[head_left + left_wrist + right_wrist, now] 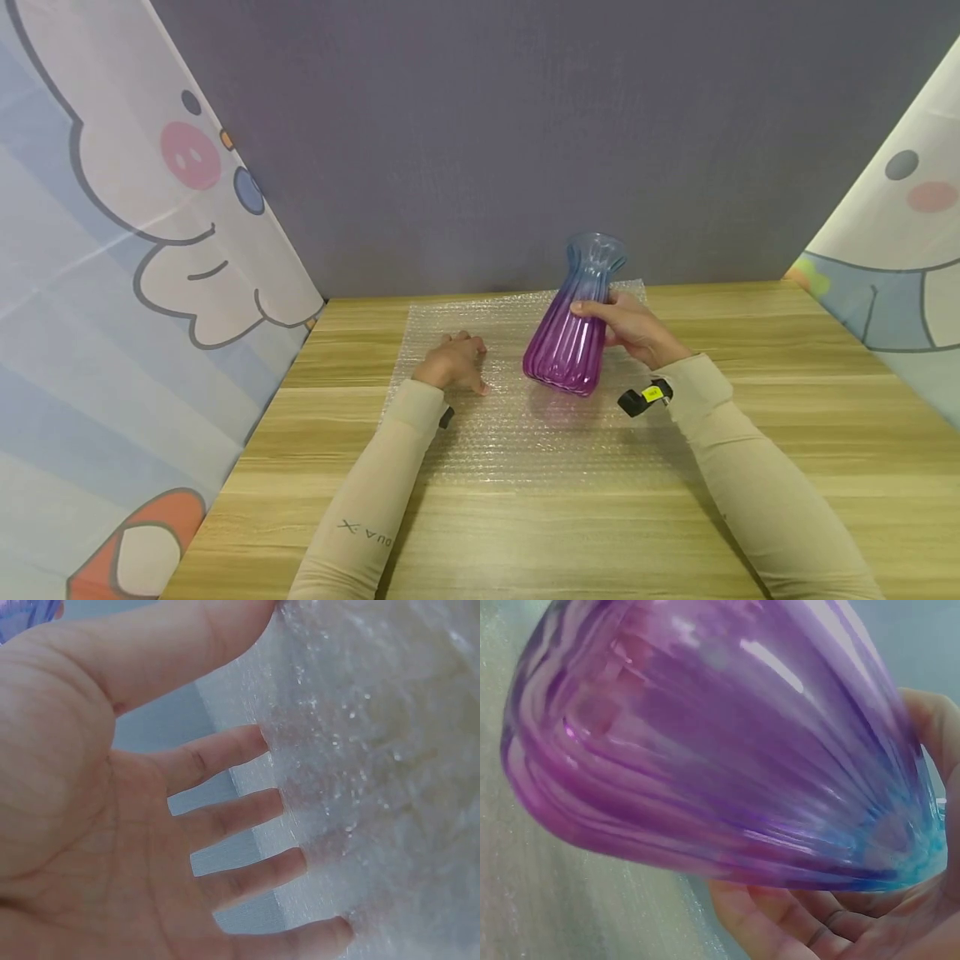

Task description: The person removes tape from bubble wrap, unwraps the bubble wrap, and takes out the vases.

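- Left hand nearest, fingers fairly straight, tips pressing the bubble wrap sheet flat on the wooden surface; it grips nothing.
- Right hand curled around the neck of the ribbed purple-to-blue glass vase, tilted, base just above or barely on the wrap.
- Risk: smooth glass, one-handed neck grip — could slip, tip over or knock the surface.
- Purple wall behind.

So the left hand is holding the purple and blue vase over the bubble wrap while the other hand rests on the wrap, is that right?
Not quite: the hands are swapped. The right hand grips the purple and blue vase over the bubble wrap, as the head view shows. The left hand is the one that rests its fingertips on the wrap and holds nothing.
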A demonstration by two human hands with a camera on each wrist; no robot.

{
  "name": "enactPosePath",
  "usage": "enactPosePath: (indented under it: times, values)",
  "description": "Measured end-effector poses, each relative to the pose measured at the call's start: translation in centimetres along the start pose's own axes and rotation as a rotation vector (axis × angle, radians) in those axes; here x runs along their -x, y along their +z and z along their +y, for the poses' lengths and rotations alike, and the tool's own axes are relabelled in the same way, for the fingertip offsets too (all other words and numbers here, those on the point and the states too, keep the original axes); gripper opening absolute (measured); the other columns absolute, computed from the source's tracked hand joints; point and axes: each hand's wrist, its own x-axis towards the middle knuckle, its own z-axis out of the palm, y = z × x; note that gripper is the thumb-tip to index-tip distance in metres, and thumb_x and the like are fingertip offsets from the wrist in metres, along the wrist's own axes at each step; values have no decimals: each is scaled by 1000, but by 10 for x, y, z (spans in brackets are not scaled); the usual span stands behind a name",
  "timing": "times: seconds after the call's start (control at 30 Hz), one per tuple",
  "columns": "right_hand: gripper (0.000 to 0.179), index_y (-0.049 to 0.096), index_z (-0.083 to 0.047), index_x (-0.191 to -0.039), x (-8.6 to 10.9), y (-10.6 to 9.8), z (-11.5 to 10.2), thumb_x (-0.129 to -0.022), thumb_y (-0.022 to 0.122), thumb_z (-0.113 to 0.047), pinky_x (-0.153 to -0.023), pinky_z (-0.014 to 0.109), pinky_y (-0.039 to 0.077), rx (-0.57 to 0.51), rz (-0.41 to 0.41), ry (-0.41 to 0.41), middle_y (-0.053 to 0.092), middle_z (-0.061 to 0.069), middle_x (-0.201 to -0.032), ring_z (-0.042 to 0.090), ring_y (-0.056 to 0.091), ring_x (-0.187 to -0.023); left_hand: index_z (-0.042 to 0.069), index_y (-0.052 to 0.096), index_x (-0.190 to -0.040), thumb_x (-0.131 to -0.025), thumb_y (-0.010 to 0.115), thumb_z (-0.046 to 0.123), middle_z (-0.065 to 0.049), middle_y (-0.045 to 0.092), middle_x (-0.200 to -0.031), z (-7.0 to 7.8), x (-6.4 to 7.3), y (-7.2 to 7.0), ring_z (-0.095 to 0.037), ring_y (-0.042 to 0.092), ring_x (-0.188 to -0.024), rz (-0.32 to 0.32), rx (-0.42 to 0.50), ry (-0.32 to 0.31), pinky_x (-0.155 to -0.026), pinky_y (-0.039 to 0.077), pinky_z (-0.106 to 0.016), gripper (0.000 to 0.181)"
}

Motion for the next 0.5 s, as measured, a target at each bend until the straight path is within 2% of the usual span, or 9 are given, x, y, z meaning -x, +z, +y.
enactPosePath:
  times: [0.27,0.5]
  values:
    - [71,30,6,-151,4,-4,-2,-97,66,-22,-90,35,59,-5,20,-23,55,7,-128,8,64,-101,18,57,-142,-74,92,34,-9,48,-153,1,0,1,-47,29,-151,-10,-15,2,-116,36,-64,78]
    - [73,29,5,-153,5,-8,-6,-97,66,-22,-91,36,58,13,24,-57,53,10,-133,8,63,-104,18,56,-143,-75,91,33,-9,43,-160,1,1,-1,-49,22,-154,-12,8,-5,-119,28,-67,78]
